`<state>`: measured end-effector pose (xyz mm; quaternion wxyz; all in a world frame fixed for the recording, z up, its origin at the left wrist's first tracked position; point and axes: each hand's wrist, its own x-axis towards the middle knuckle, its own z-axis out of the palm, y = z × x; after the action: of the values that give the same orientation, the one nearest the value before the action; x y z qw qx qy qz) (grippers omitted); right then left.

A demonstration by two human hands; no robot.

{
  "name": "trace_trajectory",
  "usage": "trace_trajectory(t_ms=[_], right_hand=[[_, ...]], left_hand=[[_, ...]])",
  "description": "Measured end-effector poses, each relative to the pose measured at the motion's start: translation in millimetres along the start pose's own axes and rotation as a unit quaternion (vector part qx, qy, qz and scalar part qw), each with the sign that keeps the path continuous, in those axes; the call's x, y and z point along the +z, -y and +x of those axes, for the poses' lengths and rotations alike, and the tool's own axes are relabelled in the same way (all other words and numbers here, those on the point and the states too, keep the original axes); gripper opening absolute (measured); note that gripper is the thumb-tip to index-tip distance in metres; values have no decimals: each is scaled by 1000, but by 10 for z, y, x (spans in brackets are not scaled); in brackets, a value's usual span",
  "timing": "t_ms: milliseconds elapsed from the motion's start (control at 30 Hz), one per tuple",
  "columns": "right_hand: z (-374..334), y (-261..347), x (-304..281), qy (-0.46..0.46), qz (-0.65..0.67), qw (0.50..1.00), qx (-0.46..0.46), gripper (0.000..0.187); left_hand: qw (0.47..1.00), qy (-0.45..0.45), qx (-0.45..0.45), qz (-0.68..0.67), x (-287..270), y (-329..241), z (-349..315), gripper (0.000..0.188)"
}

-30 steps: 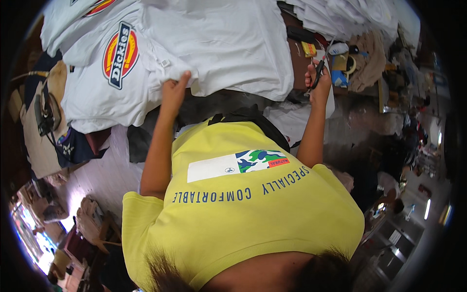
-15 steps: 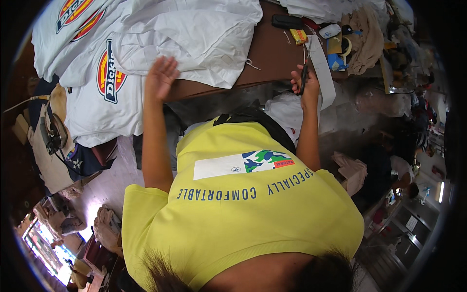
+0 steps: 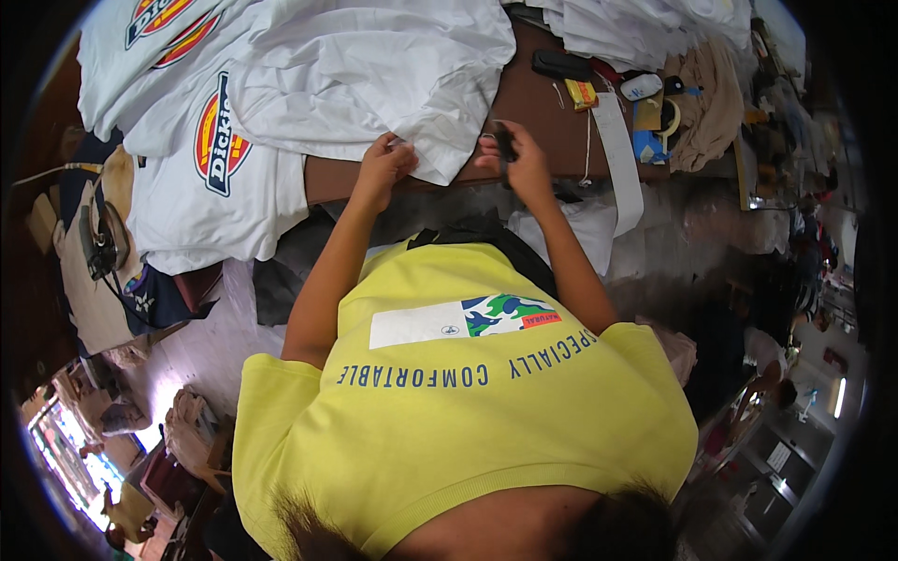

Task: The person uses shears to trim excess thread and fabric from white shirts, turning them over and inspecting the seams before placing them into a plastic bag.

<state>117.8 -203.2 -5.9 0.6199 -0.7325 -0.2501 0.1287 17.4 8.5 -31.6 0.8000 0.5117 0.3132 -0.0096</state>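
Observation:
Several white T-shirts (image 3: 346, 79) with printed emblems lie heaped on the brown table (image 3: 538, 126). At the near hem of the top one, my left hand (image 3: 382, 173) has its thumb and fingers closed on the white cloth; the exact pinch is small and partly hidden. My right hand (image 3: 524, 164) grips black-handled scissors (image 3: 505, 145) just right of the shirt's near corner. The blades are blurred and cannot be made out. A short gap separates the two hands.
Right on the table are a black case (image 3: 561, 64), a yellow packet (image 3: 581, 94), a white computer mouse (image 3: 642, 87), a long white paper strip (image 3: 617, 164), a tape roll (image 3: 670, 117) and beige cloth (image 3: 706, 103). More white cloth (image 3: 608, 23) lies at the back.
My left hand has moved right and closed at the shirt's hem. My right hand has swung left with the scissors, away from the paper strip, toward the shirt's corner.

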Motion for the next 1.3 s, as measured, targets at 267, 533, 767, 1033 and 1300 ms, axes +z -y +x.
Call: trace_trajectory(t_ms=[267,533,767,1033,1300], right_hand=[[505,73,972,37,-232,972,1,60],[819,71,543,-2,-113,993,31,37],[1096,1028,-991,18,395,909,132,32],[1170,1668,-1801,-118,475,872,4,23],[1580,1300,-1131,-237,173,941,-167,33]], left_hand=[[893,-105,247,363,-186,293,100,37],[659,-84,307,682,-371,-97,-331,60],[553,-180,392,713,-593,-522,-9,56],[576,-167,400,693,-1230,-804,-32,13],[956,-45,57,285,-1841,-999,-911,23]])
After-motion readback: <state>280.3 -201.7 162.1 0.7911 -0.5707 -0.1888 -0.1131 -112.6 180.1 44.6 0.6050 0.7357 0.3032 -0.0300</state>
